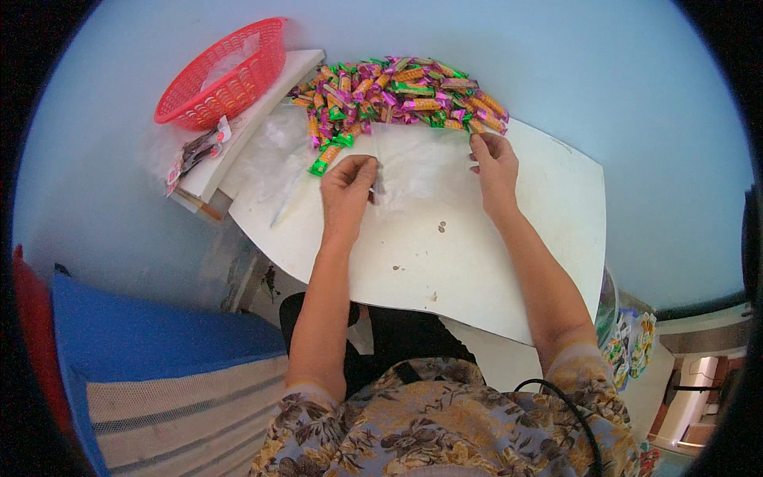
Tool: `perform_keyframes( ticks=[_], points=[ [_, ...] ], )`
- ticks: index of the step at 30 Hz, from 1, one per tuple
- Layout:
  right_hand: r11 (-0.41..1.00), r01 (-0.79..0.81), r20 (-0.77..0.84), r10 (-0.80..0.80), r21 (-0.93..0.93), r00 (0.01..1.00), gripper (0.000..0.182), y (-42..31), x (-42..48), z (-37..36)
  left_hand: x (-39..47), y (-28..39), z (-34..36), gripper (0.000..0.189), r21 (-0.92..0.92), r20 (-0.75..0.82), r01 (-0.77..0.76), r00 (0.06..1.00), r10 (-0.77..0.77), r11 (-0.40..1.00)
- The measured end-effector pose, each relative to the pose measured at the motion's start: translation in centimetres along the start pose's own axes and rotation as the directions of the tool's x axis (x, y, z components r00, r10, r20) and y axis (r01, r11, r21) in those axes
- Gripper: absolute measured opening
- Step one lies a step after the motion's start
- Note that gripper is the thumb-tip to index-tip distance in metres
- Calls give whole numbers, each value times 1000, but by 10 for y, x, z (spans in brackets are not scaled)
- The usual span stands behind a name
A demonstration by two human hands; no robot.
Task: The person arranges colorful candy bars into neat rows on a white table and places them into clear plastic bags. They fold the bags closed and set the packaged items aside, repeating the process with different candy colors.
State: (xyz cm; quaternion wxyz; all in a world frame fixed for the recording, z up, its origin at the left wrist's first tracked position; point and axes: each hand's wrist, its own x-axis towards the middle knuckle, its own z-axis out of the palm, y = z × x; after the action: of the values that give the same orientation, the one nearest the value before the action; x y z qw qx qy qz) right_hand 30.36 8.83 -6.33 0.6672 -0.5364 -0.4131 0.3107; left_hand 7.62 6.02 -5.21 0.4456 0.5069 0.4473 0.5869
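Note:
A clear plastic bag [420, 164] is stretched flat just over the white table [477, 262]. My left hand [351, 185] pinches its left edge between thumb and fingers, and my right hand [493, 167] grips its upper right corner. Behind the bag lies a heap of small wrapped snacks [399, 92] in purple, orange and green wrappers. One green-ended snack packet [327, 159] lies close beyond my left hand. More clear plastic bags [268, 149] are spread to the left of that hand.
A red plastic basket [223, 77] with clear plastic inside stands on a white ledge [256, 119] at the left. Dark packets with red marks [199, 149] lie beside it. A blue wall rises behind the table. A blue frame with mesh [173, 352] stands at lower left.

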Motion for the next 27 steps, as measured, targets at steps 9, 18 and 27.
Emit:
perform_keyframes(
  ticks=[9,18,27],
  points=[
    [983,-34,590,-81,181,803,39,-44,-49,13,-63,125,2,10,867,159,-451,654,740,213],
    [937,-234,723,-28,260,691,38,-56,-74,20,-97,83,36,13,811,301,-508,788,538,290],
    [920,-391,600,311,4,737,32,-14,-50,21,-89,45,31,18,769,145,-385,883,447,510]
  ],
)
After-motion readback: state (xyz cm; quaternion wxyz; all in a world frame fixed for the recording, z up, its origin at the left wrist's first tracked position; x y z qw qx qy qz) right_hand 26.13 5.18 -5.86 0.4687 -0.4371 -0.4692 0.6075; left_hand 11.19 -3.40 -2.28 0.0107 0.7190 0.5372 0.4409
